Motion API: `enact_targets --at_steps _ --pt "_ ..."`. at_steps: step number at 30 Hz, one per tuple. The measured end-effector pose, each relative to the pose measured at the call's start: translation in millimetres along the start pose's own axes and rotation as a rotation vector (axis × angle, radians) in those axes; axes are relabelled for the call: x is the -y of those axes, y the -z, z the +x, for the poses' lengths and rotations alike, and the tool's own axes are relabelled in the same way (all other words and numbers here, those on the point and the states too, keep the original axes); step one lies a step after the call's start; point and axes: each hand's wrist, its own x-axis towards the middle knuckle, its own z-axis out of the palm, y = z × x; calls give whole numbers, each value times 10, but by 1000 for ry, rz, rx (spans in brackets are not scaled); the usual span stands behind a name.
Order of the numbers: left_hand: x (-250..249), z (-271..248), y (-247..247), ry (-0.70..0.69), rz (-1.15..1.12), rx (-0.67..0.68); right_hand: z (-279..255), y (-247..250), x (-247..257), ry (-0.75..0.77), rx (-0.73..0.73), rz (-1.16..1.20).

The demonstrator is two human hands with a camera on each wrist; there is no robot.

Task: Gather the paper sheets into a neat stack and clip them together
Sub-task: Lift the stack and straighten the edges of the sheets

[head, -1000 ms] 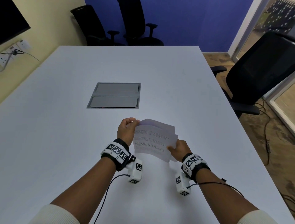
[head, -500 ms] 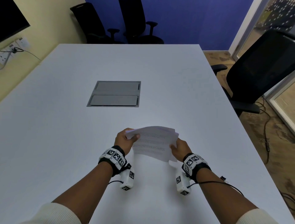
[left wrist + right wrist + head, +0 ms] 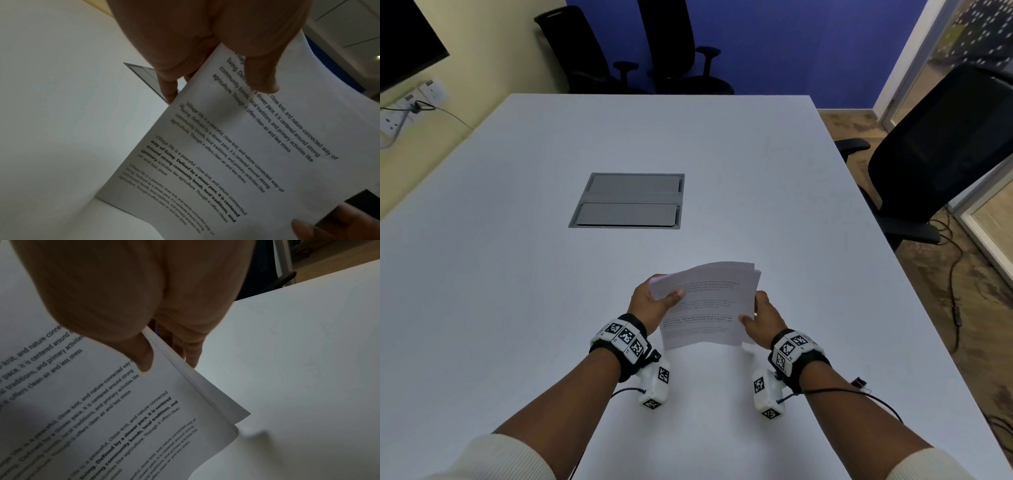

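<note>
Over the last second the paper sheets (image 3: 705, 305) have tipped from steeply raised to a flatter slant above the near surface (image 3: 517, 308), left hand (image 3: 654, 303) and right hand (image 3: 763, 317) pinching opposite edges (lower sheets poke out), so squaring seems unfinished, clipping ahead.

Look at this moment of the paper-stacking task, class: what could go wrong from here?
1. The paper sheets are not yet flush: one corner juts past the rest in the right wrist view, so clipping now could fix them crooked.
2. The left hand and right hand hold the sheets only at the side edges, and they bow between, so inner sheets may slip.
3. The binder clip lies by the table's right edge, behind the right forearm, which might knock it off.
</note>
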Motion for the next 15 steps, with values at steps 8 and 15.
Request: enact_targets --at_steps 8,15 --pt "95 -29 26 93 -75 36 -23 -131 -73 -101 -22 -12" --pt "105 -45 33 79 -31 63 -97 -109 -80 -88 157 -63"
